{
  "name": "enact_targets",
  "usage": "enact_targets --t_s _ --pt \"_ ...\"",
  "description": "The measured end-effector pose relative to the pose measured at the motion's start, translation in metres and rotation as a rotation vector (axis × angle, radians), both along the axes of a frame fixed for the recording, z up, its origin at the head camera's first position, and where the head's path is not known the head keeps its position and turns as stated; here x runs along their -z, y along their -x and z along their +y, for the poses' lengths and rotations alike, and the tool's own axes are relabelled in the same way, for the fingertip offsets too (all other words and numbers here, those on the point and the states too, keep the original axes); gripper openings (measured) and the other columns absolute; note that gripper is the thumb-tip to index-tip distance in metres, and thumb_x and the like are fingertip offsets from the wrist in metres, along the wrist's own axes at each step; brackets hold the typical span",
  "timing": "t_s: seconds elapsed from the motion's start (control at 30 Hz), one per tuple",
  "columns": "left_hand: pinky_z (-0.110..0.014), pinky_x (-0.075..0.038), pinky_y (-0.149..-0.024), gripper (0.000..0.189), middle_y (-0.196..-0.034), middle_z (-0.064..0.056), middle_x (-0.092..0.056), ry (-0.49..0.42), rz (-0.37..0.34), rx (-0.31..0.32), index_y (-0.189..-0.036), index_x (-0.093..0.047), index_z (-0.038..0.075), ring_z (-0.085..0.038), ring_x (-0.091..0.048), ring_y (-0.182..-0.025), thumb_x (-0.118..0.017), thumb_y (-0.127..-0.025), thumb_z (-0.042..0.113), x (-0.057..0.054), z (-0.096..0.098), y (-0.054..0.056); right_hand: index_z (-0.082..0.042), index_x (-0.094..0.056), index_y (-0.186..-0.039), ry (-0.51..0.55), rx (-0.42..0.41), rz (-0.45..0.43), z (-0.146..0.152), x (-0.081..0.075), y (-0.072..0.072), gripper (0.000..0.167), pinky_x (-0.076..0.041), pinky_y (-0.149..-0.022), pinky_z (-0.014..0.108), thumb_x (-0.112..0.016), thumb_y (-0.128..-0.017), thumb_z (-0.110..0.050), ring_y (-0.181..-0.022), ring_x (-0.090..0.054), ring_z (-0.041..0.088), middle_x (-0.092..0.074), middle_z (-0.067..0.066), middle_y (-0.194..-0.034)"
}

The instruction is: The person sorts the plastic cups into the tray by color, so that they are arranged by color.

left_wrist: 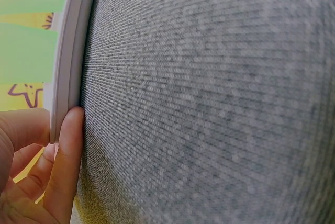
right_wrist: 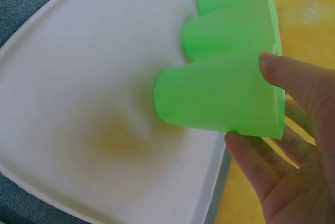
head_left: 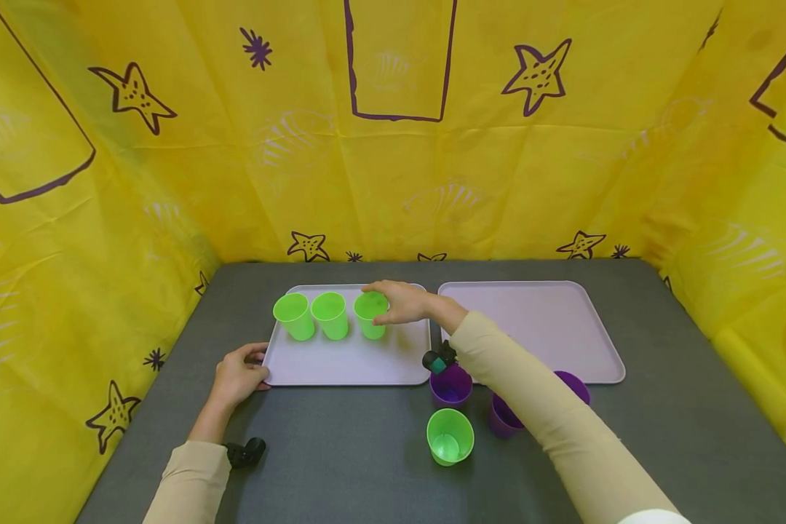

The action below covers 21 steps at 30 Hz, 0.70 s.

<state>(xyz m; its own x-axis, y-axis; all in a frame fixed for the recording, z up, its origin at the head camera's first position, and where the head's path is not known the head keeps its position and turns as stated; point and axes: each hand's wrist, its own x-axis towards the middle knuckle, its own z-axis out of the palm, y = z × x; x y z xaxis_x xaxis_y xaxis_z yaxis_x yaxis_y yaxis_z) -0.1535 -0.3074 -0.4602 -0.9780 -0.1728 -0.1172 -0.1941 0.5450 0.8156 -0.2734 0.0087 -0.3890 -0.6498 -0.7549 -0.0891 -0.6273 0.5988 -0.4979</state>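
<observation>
The left tray point(head_left: 350, 367), pale and round-cornered, is held at its near left corner by the left hand point(head_left: 237, 375); in the left wrist view its rim is pinched between the thumb and a finger, so that hand is nearly closed. On this tray three green cups are lined up in a row toward the far side, mouths upward. The rightmost green cup point(head_left: 367, 318) is gripped near its rim by the right hand point(head_left: 402, 302), which is parted only as wide as the cup, with the thumb set on one side and fingers on the other. Whether the base of that cup is fully borne by the tray cannot be told. The middle green cup point(head_left: 330, 317) and the leftmost green cup point(head_left: 295, 317) are placed just beside each other, untouched by either hand.

A fourth green cup point(head_left: 450, 437) is stood upright on the dark grey tabletop point(head_left: 340, 458), in front of the trays. Near it, three purple cups point(head_left: 450, 387) are seen, two of them partly covered by the beige right sleeve point(head_left: 544, 415). The right tray point(head_left: 530, 313) is laid beside the left one. The tabletop is enclosed by a yellow cloth point(head_left: 380, 175) printed with starfish.
</observation>
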Motion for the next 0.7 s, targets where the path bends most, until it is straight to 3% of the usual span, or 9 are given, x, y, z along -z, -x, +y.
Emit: enact_targets --t_s 0.7 --pt "-0.031 -0.058 -0.054 0.052 -0.106 -0.027 -0.053 -0.008 0.002 0.006 -0.123 -0.05 -0.007 -0.02 -0.061 -0.077 -0.055 -0.072 -0.01 0.002 -0.0014 0.0006 -0.005 -0.031 -0.142 -0.012 -0.019 -0.019 -0.0027 0.0018 0.0011 0.07 -0.031 -0.111 0.038 -0.064 -0.084 -0.027 -0.131 -0.035 0.026 -0.038 0.014 -0.142"
